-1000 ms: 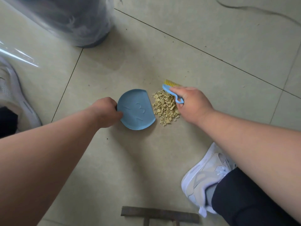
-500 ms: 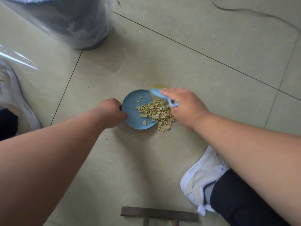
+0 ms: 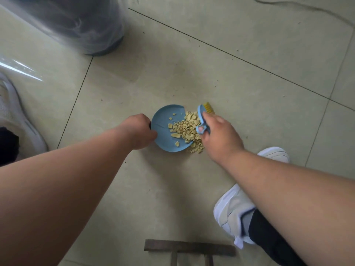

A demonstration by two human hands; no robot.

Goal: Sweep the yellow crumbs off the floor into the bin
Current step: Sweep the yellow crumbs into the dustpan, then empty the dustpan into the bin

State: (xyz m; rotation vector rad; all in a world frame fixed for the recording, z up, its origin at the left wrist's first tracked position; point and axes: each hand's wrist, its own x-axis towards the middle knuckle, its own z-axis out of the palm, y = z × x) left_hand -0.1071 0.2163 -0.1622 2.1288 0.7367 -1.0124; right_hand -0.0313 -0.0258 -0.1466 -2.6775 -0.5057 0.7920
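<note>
We look down at a tiled floor (image 3: 221,77) between our own two bare arms. Our left hand (image 3: 137,130) is curled closed at the left edge of a blue dustpan (image 3: 163,129); it covers whatever handle it grips, so we cannot see the hold itself. The dustpan lies flat on the floor near the middle. Our right hand (image 3: 219,135) grips a small blue brush (image 3: 202,120), fingers wrapped round its handle; the yellow bristles peek out at the far end, partly hidden behind the brush body. The crumbs (image 3: 189,131) lie heaped across the dustpan's right lip, some on the pan, some on the floor just beside it, touching the brush. The bin (image 3: 80,25), wrapped in clear plastic, is cut off at the top left corner. A white shoe (image 3: 234,206) sits under our right arm, another shoe (image 3: 11,112) is cut off at the left edge. A dark wooden piece (image 3: 189,248) pokes in from the bottom edge, too cropped to identify.
</note>
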